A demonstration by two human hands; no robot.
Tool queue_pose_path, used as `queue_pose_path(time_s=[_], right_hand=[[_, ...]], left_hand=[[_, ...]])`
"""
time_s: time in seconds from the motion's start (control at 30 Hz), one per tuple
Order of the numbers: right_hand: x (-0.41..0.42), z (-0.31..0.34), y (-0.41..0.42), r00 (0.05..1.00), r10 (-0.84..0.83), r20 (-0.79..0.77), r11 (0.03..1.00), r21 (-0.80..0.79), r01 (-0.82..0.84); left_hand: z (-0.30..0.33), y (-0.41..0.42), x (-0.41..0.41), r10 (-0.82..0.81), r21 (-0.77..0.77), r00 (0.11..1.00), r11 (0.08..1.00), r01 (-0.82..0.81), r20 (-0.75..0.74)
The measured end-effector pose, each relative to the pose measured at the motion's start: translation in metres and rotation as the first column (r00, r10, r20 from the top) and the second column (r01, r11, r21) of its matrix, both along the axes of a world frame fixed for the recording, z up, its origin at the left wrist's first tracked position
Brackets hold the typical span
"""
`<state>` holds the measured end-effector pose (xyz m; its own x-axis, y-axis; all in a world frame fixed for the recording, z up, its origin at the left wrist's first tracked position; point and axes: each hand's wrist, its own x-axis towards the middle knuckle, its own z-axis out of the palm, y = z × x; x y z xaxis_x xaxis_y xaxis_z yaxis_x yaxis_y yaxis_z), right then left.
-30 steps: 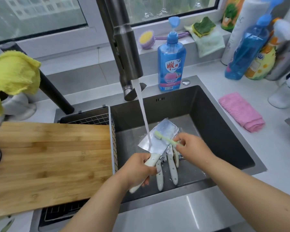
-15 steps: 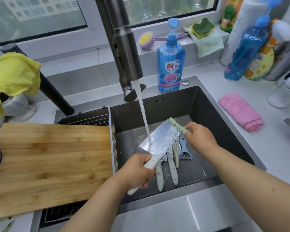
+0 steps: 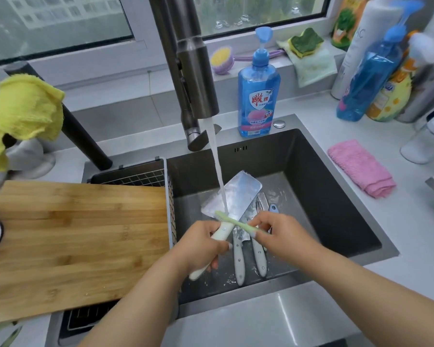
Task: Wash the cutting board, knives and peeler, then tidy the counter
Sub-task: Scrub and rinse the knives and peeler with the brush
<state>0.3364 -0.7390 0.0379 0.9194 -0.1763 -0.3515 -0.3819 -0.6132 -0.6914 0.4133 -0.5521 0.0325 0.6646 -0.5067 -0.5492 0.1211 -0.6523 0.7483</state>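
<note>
Right now the left hand (image 3: 201, 242) grips the pale handle of a cleaver (image 3: 232, 197), whose broad blade tilts up toward 1 o'clock above the basin of the sink (image 3: 336, 196). Water from the faucet (image 3: 193, 78) strikes the blade near its heel. The right hand (image 3: 277, 234) pinches a light green brush (image 3: 236, 222), its bristled head lying against the blade close to the handle, pointing toward 10 o'clock.

Beneath the cleaver, on the sink floor, lie two more knives (image 3: 248, 256) with pale riveted handles, side by side, handles toward 6 o'clock. Just beside them at 1 o'clock a blue peeler (image 3: 273, 209) shows partly, the rest hidden behind the right hand.

At 9 o'clock from the sink a wooden cutting board (image 3: 73, 246) rests flat across a wire drying rack (image 3: 135, 175), its right edge meeting the sink divider. A yellow cloth (image 3: 20, 113) hangs at 10 o'clock from the board.

At 12 o'clock, behind the sink rim, stands a blue dish soap bottle (image 3: 258, 96) with a pump. On the windowsill are a round scrub brush (image 3: 221, 58) and a green-and-yellow sponge (image 3: 305, 42) on a pale cloth. On the counter (image 3: 411, 234) at 3 o'clock of the sink lies a folded pink towel (image 3: 361, 167), with several bottles (image 3: 371, 78) clustered at 1 o'clock.
</note>
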Motion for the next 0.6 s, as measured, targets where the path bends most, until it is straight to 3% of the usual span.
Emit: queue_pose_path(time_s=[0.13, 0.4, 0.6], right_hand=[[-0.005, 0.009, -0.018, 1.0, -0.02, -0.006, 0.997, -0.068, 0.019], [-0.001, 0.01, -0.012, 1.0, 0.005, 0.018, 0.999, -0.048, -0.004], [0.013, -0.002, -0.05, 0.984, -0.172, 0.044, 0.971, -0.159, 0.176]], left_hand=[[0.001, 0.002, 0.002, 0.011, -0.011, 1.0, 1.0, -0.011, -0.002], [0.003, -0.002, 0.003, 0.008, -0.012, 1.0, 1.0, -0.008, 0.002], [0.006, 0.0, 0.0, -0.004, -0.016, 1.0, 1.0, 0.003, -0.023]])
